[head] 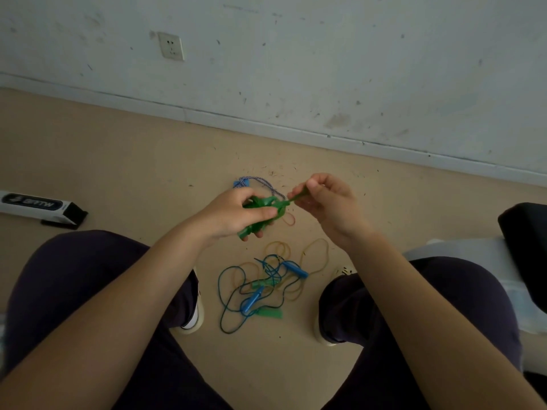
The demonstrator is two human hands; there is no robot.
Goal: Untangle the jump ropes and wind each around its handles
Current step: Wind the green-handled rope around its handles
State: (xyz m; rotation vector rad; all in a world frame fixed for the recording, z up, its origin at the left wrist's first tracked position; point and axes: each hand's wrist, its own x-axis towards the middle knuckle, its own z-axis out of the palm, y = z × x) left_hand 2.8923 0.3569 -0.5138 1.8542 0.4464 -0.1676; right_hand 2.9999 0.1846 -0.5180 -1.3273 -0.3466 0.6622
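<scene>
A seated person works over a tan floor (118,161) with both hands raised between the knees. The left hand (233,213) is curled round a green jump rope (262,207), its handles and bunched cord gathered in the palm, with one handle end poking out below the fingers. The right hand (325,202) pinches the free end of that green cord between thumb and fingertips and draws it off to the right, so the cord runs taut between the two hands.

The step in hand looks like the winding of the green rope round its handles, near its finish. The next move probably calls for tucking or looping that last bit of cord so the bundle holds.

On the floor below lies the remaining tangle (266,285): a dark blue cord with blue handles (296,269), a yellowish cord and another green handle (270,313), all crossing one another. A blue-and-white braided rope (260,182) lies beyond the hands, partly hidden.
</scene>
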